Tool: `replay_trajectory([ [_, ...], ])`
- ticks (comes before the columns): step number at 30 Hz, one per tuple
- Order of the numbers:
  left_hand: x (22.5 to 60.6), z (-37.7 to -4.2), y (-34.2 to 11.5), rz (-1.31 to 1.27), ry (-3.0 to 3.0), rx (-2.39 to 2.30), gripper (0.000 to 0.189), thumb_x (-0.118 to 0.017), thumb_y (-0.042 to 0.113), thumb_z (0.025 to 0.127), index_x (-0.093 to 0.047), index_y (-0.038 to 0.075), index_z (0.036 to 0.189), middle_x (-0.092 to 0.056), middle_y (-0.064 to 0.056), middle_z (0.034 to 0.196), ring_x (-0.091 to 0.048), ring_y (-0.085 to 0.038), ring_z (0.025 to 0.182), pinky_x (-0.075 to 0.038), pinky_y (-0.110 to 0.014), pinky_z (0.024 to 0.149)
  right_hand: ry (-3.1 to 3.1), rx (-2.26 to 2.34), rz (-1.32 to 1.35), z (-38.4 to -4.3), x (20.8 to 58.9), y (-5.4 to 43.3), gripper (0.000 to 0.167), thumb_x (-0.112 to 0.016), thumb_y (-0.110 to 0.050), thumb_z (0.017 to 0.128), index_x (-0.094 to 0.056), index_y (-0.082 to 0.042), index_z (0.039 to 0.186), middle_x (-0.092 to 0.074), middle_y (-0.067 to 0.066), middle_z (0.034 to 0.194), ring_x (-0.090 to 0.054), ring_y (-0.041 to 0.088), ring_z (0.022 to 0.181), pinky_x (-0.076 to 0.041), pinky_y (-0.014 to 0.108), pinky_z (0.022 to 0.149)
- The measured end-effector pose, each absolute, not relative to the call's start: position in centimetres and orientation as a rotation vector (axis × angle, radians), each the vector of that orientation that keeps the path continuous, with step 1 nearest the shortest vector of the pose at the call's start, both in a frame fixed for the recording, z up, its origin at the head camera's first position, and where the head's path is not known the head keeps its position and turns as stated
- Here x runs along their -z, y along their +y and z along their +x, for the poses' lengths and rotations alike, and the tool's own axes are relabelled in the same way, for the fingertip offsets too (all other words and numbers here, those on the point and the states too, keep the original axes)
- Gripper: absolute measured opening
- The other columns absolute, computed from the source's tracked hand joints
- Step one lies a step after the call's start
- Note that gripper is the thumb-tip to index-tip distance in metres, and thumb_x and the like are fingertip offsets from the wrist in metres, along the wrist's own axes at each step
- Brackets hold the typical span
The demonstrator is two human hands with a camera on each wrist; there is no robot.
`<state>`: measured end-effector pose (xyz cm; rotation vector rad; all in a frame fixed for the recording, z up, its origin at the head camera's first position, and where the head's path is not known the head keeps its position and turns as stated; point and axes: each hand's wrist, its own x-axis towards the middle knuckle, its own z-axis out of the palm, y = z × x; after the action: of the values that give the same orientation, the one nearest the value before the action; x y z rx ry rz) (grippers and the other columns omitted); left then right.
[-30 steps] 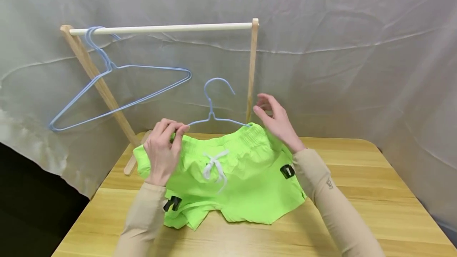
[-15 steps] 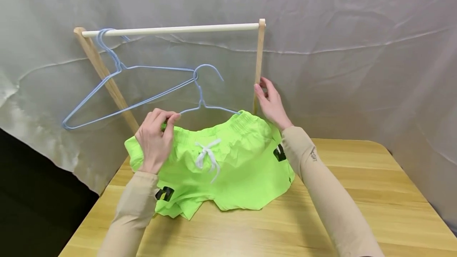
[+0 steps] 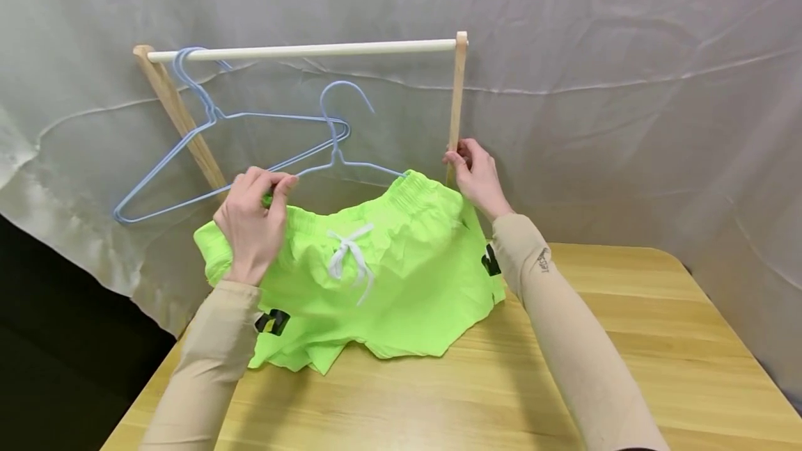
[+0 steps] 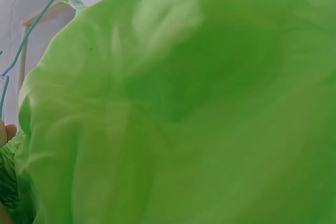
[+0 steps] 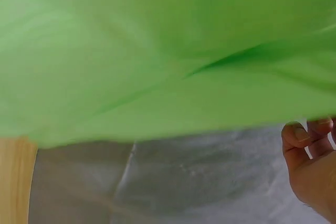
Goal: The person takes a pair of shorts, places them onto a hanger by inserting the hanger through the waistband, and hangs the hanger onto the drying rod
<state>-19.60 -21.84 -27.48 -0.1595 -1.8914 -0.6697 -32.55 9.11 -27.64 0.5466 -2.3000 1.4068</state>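
Neon green shorts [image 3: 388, 270] with a white drawstring bow [image 3: 347, 256] hang on a blue wire hanger [image 3: 338, 138], whose shoulders run into the waistband. My left hand [image 3: 253, 221] grips the hanger's left shoulder together with the waistband. In the left wrist view, green cloth [image 4: 173, 114] fills most of the picture, and a bit of fingertip shows at the left edge. My right hand [image 3: 479, 176] pinches the right wooden post [image 3: 458, 89] of a small clothes rack. The right wrist view shows its curled fingers [image 5: 296, 134] below the cloth; the post is hidden there.
A white rail [image 3: 313, 50] joins the rack's posts. More blue hangers [image 3: 169, 152] hang at its left end, behind the held hanger. The rack stands on a wooden table [image 3: 614, 339], before a grey curtain [image 3: 595, 124].
My left hand has lifted the hanger and shorts up and to the left. The right hand has left the shorts' side and taken hold of the rack's right post.
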Motion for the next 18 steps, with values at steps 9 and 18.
replay_trajectory([
  [9,24.6,-19.4,-23.8,-0.084,-1.896,0.649,0.038,-0.067,0.037,0.095,-0.074,0.000,0.092,-0.069,-0.019,0.088,-0.055,-0.033,0.077,-0.018,-0.024,0.068,-2.340,-1.319,0.547,-33.1,27.7,9.2,0.029,-0.055,-0.020,0.104,-0.059,0.003,0.120,-0.072,0.023,0.109,-0.067,0.036,0.100,-0.050,0.044,0.089],
  [18,22.0,-19.3,-24.9,0.015,-1.914,0.616,0.042,-0.064,0.045,0.096,-0.076,0.004,0.096,-0.067,-0.016,0.090,-0.058,-0.035,0.085,-0.015,-0.027,0.068,-2.363,-1.304,0.518,-33.0,27.8,9.5,0.031,-0.053,-0.023,0.105,-0.059,0.001,0.123,-0.072,0.021,0.111,-0.066,0.037,0.106,-0.050,0.049,0.097],
])
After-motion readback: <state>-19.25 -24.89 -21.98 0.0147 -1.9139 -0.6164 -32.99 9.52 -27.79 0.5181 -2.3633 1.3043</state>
